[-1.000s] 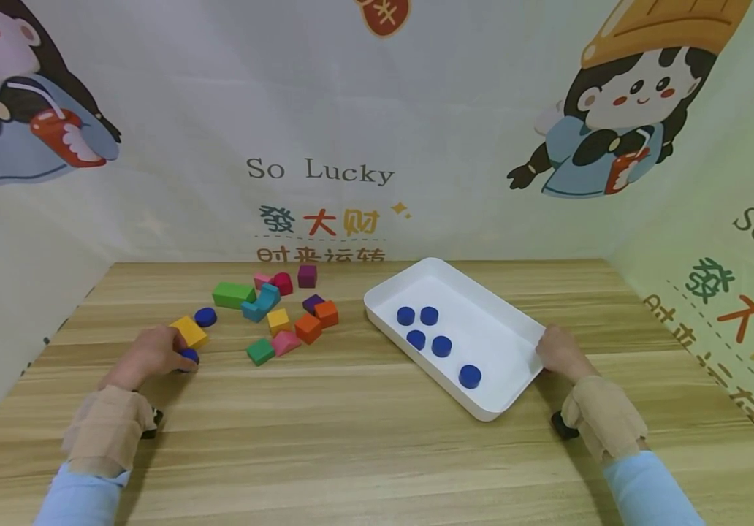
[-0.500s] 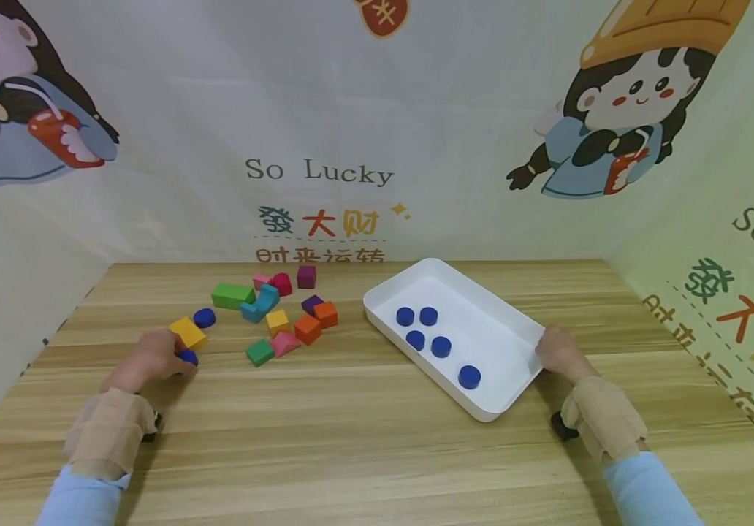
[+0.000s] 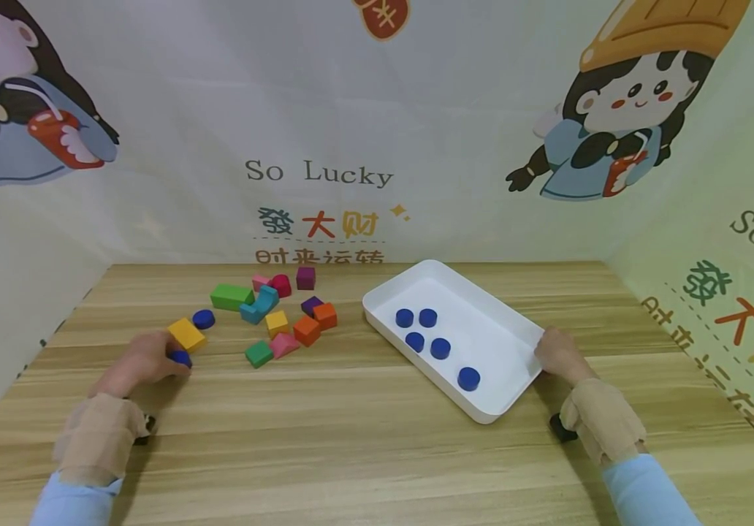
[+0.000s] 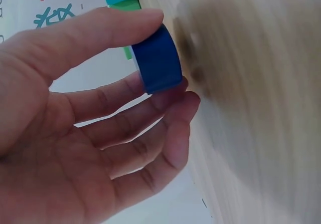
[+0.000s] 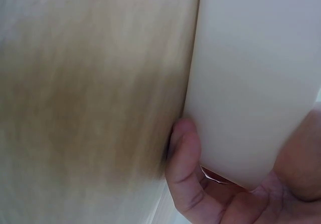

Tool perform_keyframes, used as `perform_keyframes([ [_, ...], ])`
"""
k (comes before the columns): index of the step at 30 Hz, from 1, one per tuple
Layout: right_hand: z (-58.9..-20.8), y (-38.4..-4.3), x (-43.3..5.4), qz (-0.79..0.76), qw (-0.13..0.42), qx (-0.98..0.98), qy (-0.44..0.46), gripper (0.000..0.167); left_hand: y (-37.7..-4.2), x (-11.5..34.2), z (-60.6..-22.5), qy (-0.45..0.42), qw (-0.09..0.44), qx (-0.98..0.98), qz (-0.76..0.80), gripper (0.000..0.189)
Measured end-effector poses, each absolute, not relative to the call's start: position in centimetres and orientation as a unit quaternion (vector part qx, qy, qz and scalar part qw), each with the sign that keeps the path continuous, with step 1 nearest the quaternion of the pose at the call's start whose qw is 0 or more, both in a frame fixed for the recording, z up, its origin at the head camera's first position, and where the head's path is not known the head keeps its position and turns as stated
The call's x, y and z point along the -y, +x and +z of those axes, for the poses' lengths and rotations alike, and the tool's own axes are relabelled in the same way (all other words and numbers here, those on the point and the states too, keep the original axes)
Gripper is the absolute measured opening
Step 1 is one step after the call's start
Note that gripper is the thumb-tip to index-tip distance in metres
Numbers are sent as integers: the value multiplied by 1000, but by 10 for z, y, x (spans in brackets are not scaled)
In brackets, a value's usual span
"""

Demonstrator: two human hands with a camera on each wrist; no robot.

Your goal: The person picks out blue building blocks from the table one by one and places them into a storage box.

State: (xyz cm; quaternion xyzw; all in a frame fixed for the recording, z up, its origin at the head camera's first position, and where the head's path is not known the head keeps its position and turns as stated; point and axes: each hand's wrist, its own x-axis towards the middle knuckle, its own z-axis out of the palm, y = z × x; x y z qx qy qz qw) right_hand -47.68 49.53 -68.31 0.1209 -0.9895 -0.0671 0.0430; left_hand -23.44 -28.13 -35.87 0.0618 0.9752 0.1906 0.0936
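First, in the head view, the left hand (image 3: 143, 358) holds one blue disc (image 3: 182, 359) just beside a yellow block (image 3: 187, 334); near them lies a second blue disc (image 3: 203, 318). To the right of these are mixed coloured blocks (image 3: 277, 321). Five more blue discs (image 3: 440, 348) lie inside the white tray (image 3: 502, 343), whose near right end the right hand (image 3: 562, 353) touches.

In the left wrist view, the thumb and fingertips pinch the disc; whether it touches the wooden table (image 4: 261, 108) I cannot tell.

In the right wrist view, curled fingers (image 5: 185, 164) grip the tray's edge.
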Motion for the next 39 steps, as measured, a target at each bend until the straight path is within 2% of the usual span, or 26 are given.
perform_keyframes([
  [6, -688, -480, -498, -42, 54, 992, 105, 23, -234, 281, -356, 58, 77, -976, 195, 33],
  [15, -701, -487, -506, -207, 54, 956, 199, 14, -236, 272, -349, 83, 29, -978, 187, 36],
  [39, -699, -487, -505, -198, 54, 958, 200, 13, -244, 245, -348, 129, -33, -964, 230, 33],
])
